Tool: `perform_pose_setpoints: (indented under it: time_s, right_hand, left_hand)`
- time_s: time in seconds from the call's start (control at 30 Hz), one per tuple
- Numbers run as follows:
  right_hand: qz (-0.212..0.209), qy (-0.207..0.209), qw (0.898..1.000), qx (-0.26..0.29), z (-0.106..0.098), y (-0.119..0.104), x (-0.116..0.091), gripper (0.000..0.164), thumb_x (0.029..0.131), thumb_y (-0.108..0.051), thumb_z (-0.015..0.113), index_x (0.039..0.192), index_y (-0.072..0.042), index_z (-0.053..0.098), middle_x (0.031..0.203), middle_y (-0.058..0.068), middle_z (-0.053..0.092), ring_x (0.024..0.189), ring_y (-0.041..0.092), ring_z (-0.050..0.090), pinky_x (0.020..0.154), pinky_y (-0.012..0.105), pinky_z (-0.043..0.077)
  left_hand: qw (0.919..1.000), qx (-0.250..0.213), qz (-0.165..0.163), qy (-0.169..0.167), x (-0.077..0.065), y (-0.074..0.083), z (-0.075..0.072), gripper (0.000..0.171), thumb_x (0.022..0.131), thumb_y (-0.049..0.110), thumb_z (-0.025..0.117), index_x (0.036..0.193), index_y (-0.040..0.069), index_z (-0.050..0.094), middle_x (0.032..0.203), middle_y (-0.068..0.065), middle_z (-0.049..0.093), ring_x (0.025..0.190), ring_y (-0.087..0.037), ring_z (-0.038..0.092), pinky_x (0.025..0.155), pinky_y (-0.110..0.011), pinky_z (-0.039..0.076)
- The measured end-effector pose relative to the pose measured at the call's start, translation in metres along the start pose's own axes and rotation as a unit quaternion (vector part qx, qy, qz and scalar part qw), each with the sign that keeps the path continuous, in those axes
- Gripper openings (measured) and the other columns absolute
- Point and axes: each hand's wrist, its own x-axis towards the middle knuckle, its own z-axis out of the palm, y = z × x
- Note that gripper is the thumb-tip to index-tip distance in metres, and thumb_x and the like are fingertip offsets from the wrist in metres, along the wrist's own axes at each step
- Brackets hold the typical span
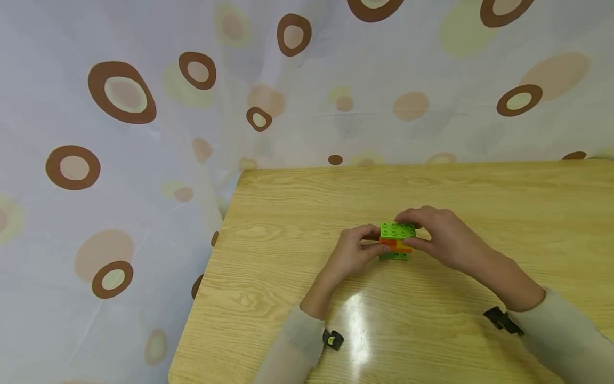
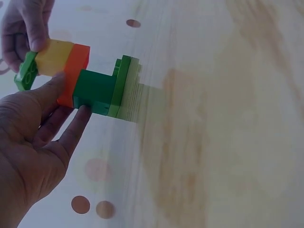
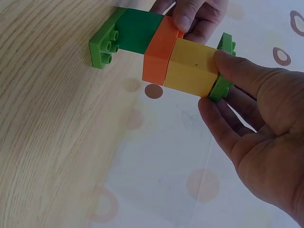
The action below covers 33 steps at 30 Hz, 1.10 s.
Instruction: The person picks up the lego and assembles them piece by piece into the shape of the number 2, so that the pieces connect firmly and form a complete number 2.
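A stack of toy building bricks stands upright on the wooden table. From the bottom it has a light green plate (image 3: 99, 51), a dark green brick (image 3: 139, 31), an orange brick (image 3: 156, 69), a yellow brick (image 3: 192, 66) and another light green plate (image 1: 394, 231) on top. My left hand (image 1: 349, 252) grips the stack from the left, thumb and fingers around the orange and dark green bricks. From the right, my right hand (image 1: 448, 240) pinches the top at the yellow brick and upper plate. Parts of the fingers are hidden behind the bricks.
The wooden table (image 1: 273, 224) extends around both hands, its left edge sloping down to the lower left. A white curtain with brown and beige spots (image 1: 336, 69) hangs behind and to the left. Black straps (image 1: 503, 321) show at both sleeves.
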Motion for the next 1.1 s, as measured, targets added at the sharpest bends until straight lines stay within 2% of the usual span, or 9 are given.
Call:
perform_pose_setpoints:
  time_s: [0.17,0.4,0.67,1.1]
  right_hand:
    - [0.003,-0.002,1.000,0.000,0.0007,-0.0031,0.0030,0.044,0.079,0.001,0.091,0.118,-0.004,0.073,0.110,0.008,0.076,0.095,0.025,0.073,0.079,0.046,0.062]
    - [0.013,-0.030,0.999,-0.007,0.0003,-0.0094,0.0091,0.042,0.077,0.000,0.093,0.114,-0.006,0.074,0.106,0.005,0.077,0.093,0.024,0.073,0.079,0.044,0.062]
    - [0.005,-0.014,1.000,-0.021,0.0017,-0.0067,0.0076,0.042,0.077,0.000,0.093,0.114,-0.005,0.074,0.108,0.006,0.077,0.092,0.024,0.073,0.078,0.044,0.062]
    - [0.016,-0.010,1.000,-0.018,0.0024,-0.0074,0.0052,0.043,0.077,0.000,0.092,0.115,-0.004,0.073,0.109,0.008,0.076,0.094,0.026,0.073,0.078,0.045,0.061]
  left_hand:
    - [1.0000,0.007,0.006,0.003,-0.0005,-0.0021,-0.0007,0.023,0.095,0.014,0.079,0.116,0.011,0.074,0.115,0.000,0.074,0.109,-0.006,0.071,0.088,-0.019,0.059]
    - [0.9998,0.020,-0.005,0.008,-0.0034,-0.0039,-0.0027,0.022,0.097,0.015,0.079,0.118,0.010,0.074,0.118,0.000,0.074,0.109,-0.003,0.069,0.092,-0.018,0.056]
    - [0.9988,0.043,0.020,0.010,-0.0007,-0.0039,-0.0020,0.022,0.095,0.019,0.081,0.115,0.013,0.075,0.113,0.004,0.076,0.114,-0.007,0.070,0.087,-0.018,0.058]
    - [0.9998,0.021,0.003,0.005,-0.0010,-0.0014,-0.0018,0.022,0.096,0.018,0.080,0.117,0.013,0.074,0.116,0.003,0.075,0.111,-0.006,0.070,0.091,-0.019,0.057]
